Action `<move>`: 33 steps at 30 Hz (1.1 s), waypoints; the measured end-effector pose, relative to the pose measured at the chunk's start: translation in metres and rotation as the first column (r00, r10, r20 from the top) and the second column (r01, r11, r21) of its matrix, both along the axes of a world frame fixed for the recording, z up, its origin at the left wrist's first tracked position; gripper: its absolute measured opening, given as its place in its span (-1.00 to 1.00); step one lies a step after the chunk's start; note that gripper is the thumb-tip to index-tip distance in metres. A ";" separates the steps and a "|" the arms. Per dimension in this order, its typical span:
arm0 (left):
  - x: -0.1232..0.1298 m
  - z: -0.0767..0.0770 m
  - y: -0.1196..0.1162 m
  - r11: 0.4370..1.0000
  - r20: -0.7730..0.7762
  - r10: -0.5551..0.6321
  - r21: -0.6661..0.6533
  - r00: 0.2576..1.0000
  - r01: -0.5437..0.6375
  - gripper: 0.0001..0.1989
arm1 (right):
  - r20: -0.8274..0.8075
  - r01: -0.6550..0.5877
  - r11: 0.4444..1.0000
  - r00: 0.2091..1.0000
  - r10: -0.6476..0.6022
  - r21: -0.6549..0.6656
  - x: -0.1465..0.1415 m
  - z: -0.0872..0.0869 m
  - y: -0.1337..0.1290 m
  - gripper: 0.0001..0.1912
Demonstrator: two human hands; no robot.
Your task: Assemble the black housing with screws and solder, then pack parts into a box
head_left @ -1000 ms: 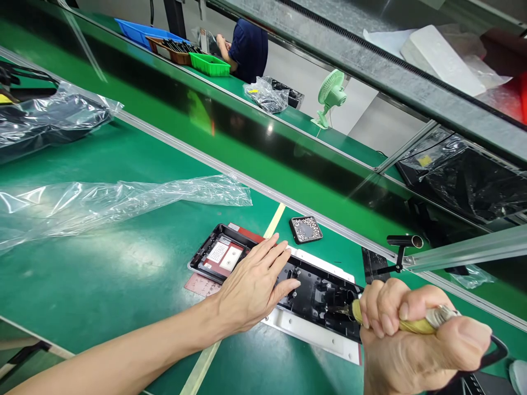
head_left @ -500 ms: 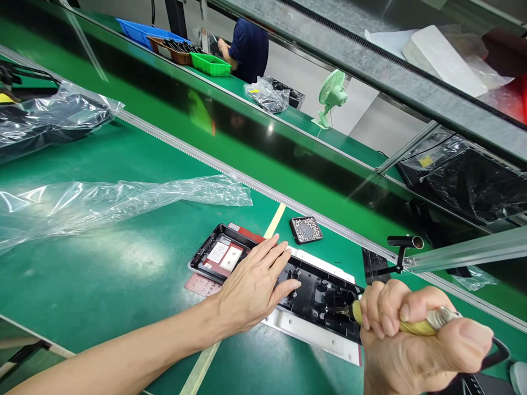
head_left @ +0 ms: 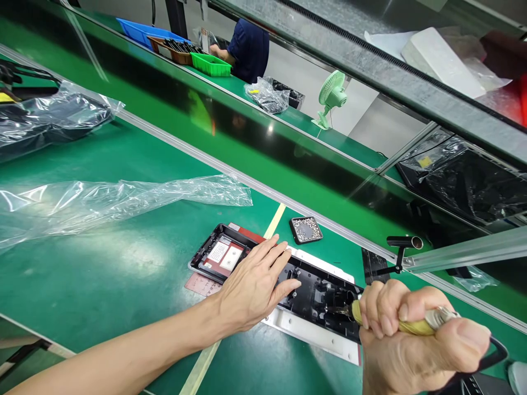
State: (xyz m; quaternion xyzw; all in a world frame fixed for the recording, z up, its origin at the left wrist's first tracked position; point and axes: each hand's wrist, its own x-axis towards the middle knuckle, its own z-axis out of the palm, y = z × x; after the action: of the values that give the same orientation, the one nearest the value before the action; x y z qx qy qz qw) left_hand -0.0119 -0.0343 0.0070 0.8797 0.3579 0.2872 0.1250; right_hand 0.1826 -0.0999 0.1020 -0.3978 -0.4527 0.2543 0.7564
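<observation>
A long black plastic housing (head_left: pixel 307 288) lies on a white fixture (head_left: pixel 317 336) on the green table. My left hand (head_left: pixel 255 285) rests flat across the middle of the housing, fingers stretched out. Wrapped round a yellow-handled driver (head_left: pixel 415 327) is my right hand (head_left: pixel 420 334), at the lower right. The driver's tip points left into the right part of the housing. At the housing's left end a frame-like opening shows white labels (head_left: pixel 217 252) and a red surface. A small black tray of screws (head_left: pixel 306 230) sits just behind the housing.
Clear plastic film (head_left: pixel 123 203) and a wrapped black item (head_left: pixel 49 120) lie left. A metal rail and a black tube holder (head_left: pixel 404 242) stand behind my right hand. Farther back are bins (head_left: pixel 211 64), a fan (head_left: pixel 332 96) and a person (head_left: pixel 249 49).
My right hand and the driver have shifted very slightly left. My left hand and the housing stay in place. The far person's arm has moved a little left.
</observation>
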 end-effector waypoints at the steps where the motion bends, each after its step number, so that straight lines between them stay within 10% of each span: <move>1: 0.000 0.000 0.000 1.000 -0.002 0.000 -0.004 1.000 0.000 -0.40 | 0.000 -0.004 1.000 1.000 0.004 -0.001 0.000 0.000 0.000 -0.61; 33: 0.000 0.003 0.001 1.000 0.009 -0.006 0.010 1.000 0.006 -0.43 | -0.025 -0.003 1.000 1.000 0.002 -0.020 -0.005 0.003 0.001 -0.58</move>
State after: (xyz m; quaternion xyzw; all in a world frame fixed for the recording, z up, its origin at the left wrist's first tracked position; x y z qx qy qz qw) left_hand -0.0117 -0.0336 0.0097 0.8800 0.3532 0.2927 0.1232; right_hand 0.1780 -0.0989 0.1047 -0.4015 -0.4411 0.2647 0.7578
